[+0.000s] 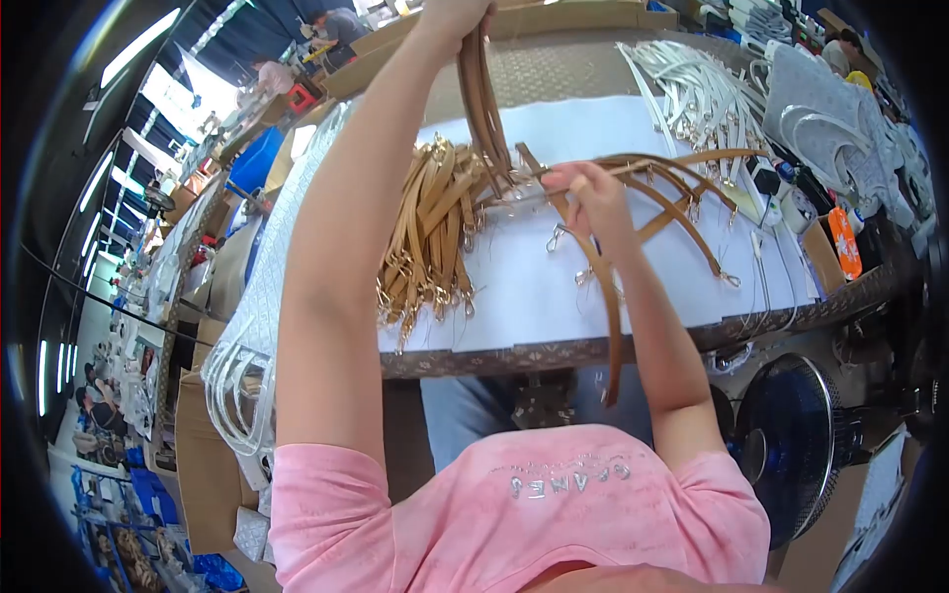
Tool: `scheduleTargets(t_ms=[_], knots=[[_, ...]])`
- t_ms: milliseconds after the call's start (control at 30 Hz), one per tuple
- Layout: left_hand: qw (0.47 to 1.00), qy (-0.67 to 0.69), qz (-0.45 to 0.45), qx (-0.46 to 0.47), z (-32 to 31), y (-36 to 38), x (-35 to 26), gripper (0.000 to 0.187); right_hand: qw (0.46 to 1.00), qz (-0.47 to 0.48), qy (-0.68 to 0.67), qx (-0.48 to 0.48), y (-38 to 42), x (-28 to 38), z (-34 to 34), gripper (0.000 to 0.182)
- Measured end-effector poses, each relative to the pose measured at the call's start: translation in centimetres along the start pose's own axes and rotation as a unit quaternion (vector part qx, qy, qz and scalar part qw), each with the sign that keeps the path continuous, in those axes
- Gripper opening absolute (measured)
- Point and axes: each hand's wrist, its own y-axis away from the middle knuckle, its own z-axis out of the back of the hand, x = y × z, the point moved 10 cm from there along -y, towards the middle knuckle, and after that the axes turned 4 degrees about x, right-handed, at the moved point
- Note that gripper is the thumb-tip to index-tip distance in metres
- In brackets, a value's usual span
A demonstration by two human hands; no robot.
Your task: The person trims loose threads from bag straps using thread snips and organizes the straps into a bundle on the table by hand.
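My left hand (460, 18) is raised at the top edge, closed around the upper ends of several brown straps (480, 99). They hang down, and their metal clasps (509, 186) dangle near the table's middle. My right hand (596, 203) is pinched among other brown straps just right of those clasps; one strap (608, 316) droops below it over the table's front edge. Exactly what its fingertips grip is partly hidden. More brown straps (692, 232) with hooks fan out to the right. A thick pile of brown straps (430, 217) with gold-coloured clasps lies to the left.
White paper (514, 306) covers the patterned table (554, 358). White straps (702, 94) are heaped at the back right, near small tools and an orange item (844, 242). A fan (786, 445) stands at my right. Other people (341, 28) work in the background.
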Motion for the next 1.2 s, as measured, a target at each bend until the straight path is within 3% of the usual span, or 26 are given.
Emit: scheduleTargets(t_ms=[100,133,200,333,400,467,533,600,633,700,867,967,1033,1100,1167,1200], knots=[[0.999,-0.023,-0.003,0.048,0.0,4.4,-1.4,0.030,0.955,0.159,0.245,-0.054,3.5,-4.4,0.6,0.028],[0.998,-0.021,0.006,0.059,0.0,6.3,-1.1,0.029,0.958,0.140,0.243,-0.057,4.2,-5.5,1.0,0.028],[0.997,-0.017,0.036,0.067,-0.2,10.8,-1.0,0.028,0.913,0.107,0.389,-0.056,3.9,-6.3,0.9,0.024],[0.994,0.039,0.101,0.028,1.1,19.2,0.9,0.027,0.914,0.121,0.383,-0.067,5.8,-4.3,0.1,0.021],[0.994,0.078,0.070,0.040,2.7,22.9,2.2,0.025,0.933,0.138,0.324,-0.070,9.3,-1.4,-1.2,0.020],[0.989,0.100,0.104,0.033,4.2,27.1,3.2,0.022,0.930,0.063,0.359,0.039,13.7,-1.3,-3.0,0.021],[0.984,0.122,0.128,0.030,5.7,30.4,4.0,0.022,0.933,-0.001,0.303,0.195,19.1,-4.5,-5.5,0.025],[0.975,0.171,0.138,0.034,6.6,33.3,5.0,0.020,0.833,-0.039,0.488,0.259,24.2,-9.3,-7.2,0.025],[0.975,0.173,0.139,0.036,6.9,34.4,5.4,0.020,0.833,-0.041,0.488,0.257,25.8,-11.3,-7.7,0.025],[0.963,0.223,0.154,0.000,7.9,36.7,6.5,0.018,0.746,-0.112,0.613,0.235,28.2,-15.8,-6.9,0.028],[0.909,0.367,0.183,-0.076,11.1,41.5,9.4,0.015,0.722,-0.098,0.641,0.241,28.3,-17.3,-6.1,0.022],[0.873,0.410,0.235,-0.121,11.9,45.1,10.4,0.014,0.684,-0.185,0.574,0.411,29.4,-16.0,-7.2,0.019],[0.851,0.433,0.260,-0.143,11.9,47.6,11.3,0.014,0.769,-0.273,0.398,0.418,27.0,-10.0,-8.8,0.016],[0.837,0.448,0.304,-0.078,9.2,49.9,12.3,0.014,0.889,-0.202,0.222,0.346,23.7,-3.1,-10.1,0.022],[0.825,0.451,0.339,-0.004,5.8,51.1,13.0,0.014,0.939,-0.198,0.124,0.252,22.2,3.3,-11.5,0.023],[0.826,0.452,0.336,-0.003,4.6,50.8,12.5,0.014,0.939,-0.195,0.127,0.252,22.2,4.2,-12.4,0.023]])
